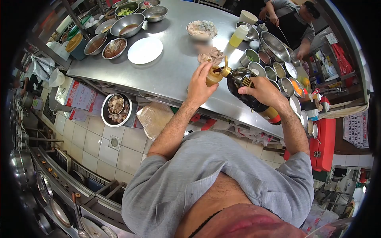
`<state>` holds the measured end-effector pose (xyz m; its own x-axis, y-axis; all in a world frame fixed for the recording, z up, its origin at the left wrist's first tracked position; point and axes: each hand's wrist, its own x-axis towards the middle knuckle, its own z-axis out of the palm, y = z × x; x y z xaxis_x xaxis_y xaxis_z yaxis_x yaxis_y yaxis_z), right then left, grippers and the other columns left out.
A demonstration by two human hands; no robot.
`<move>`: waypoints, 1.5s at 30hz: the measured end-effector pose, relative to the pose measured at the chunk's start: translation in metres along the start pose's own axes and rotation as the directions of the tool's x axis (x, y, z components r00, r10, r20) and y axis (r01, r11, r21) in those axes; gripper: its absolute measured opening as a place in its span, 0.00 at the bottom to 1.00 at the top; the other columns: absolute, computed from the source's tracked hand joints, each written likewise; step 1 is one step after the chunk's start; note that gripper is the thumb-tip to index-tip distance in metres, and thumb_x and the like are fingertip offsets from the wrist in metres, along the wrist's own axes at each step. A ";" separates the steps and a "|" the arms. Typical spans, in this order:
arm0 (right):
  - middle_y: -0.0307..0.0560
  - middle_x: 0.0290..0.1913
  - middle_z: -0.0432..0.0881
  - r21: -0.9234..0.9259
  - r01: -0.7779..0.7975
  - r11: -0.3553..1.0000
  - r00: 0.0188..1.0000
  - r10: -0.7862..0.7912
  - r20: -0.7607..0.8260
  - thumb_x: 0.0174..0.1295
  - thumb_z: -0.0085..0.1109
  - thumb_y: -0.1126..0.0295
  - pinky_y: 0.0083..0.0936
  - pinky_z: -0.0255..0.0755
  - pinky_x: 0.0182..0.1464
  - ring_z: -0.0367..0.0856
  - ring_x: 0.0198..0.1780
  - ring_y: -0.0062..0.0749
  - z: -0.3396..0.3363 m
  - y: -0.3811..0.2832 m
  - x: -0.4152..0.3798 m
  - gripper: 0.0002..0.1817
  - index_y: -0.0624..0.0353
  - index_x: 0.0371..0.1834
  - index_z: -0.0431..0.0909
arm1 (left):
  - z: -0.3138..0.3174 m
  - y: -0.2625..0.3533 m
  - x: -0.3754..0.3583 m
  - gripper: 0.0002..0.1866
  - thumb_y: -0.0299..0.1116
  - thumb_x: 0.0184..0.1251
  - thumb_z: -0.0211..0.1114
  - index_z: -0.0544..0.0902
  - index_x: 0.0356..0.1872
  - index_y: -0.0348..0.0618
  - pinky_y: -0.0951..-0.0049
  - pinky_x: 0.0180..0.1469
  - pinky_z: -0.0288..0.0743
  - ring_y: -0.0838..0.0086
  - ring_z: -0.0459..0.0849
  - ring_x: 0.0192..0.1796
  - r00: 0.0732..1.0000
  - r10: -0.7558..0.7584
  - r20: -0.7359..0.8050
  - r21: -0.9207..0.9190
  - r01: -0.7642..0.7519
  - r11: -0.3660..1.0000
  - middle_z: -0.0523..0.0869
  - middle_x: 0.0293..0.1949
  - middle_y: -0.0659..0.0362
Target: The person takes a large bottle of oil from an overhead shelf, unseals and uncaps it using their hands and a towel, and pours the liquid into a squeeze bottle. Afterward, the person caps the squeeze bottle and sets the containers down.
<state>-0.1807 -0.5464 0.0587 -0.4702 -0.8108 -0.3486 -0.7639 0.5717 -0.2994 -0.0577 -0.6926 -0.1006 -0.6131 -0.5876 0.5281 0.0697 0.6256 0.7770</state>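
Note:
My right hand (264, 92) is wrapped round a large dark bottle (237, 80) with a gold cap and a red and yellow label low on its body. The bottle is tilted, neck to the left, and dark liquid shows at its mouth. My left hand (199, 86) grips a small yellowish squeeze bottle (213, 77) without a lid, its opening right under the dark bottle's mouth. Just beyond it lies a crumpled beige cloth (213, 55) on the steel counter (172, 75). Part of the squeeze bottle is hidden by my fingers.
Farther back are a bowl of pale food (202, 28) and a bottle of yellow liquid (238, 35). A white plate (145, 50) and several steel bowls (127, 25) stand left. Small ingredient tins (250, 56) line the right side, where another person (289, 23) works.

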 end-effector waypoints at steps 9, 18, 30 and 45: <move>0.56 0.27 0.81 -0.012 0.006 1.000 1.000 -0.006 -0.006 0.54 0.62 0.47 0.37 0.73 0.35 0.81 0.30 0.39 -0.003 -0.005 -0.003 0.28 0.68 0.35 0.79 | 0.000 0.002 0.000 0.38 0.26 0.43 0.73 0.66 0.60 0.40 0.65 0.65 0.63 0.58 0.67 0.64 1.000 -0.009 0.007 0.002 0.009 1.000 0.67 0.61 0.50; 0.55 0.27 0.81 -0.012 0.002 1.000 1.000 -0.002 -0.004 0.55 0.62 0.48 0.36 0.73 0.33 0.82 0.29 0.38 -0.004 -0.006 -0.003 0.27 0.68 0.34 0.79 | 0.001 0.000 0.001 0.38 0.27 0.43 0.73 0.67 0.60 0.41 0.65 0.64 0.64 0.58 0.67 0.64 1.000 -0.025 0.011 -0.006 0.025 1.000 0.68 0.61 0.50; 0.53 0.25 0.81 -0.009 0.007 1.000 1.000 -0.007 -0.002 0.54 0.62 0.47 0.35 0.74 0.32 0.81 0.28 0.38 -0.005 -0.005 0.000 0.27 0.67 0.35 0.79 | 0.002 -0.002 0.002 0.39 0.26 0.42 0.73 0.67 0.60 0.41 0.65 0.64 0.64 0.58 0.68 0.64 1.000 -0.018 0.001 -0.009 0.018 1.000 0.68 0.61 0.50; 0.53 0.23 0.80 -0.041 0.012 0.999 1.000 -0.012 -0.006 0.54 0.63 0.47 0.34 0.73 0.30 0.81 0.26 0.36 -0.006 -0.003 0.003 0.28 0.68 0.33 0.78 | 0.000 -0.001 0.004 0.39 0.26 0.43 0.73 0.66 0.61 0.42 0.65 0.64 0.64 0.58 0.68 0.63 1.000 -0.021 0.008 -0.017 0.021 1.000 0.68 0.61 0.50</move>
<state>-0.1825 -0.5509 0.0639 -0.4635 -0.8185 -0.3395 -0.7869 0.5563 -0.2671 -0.0605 -0.6957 -0.0989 -0.6205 -0.5967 0.5088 0.0699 0.6041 0.7938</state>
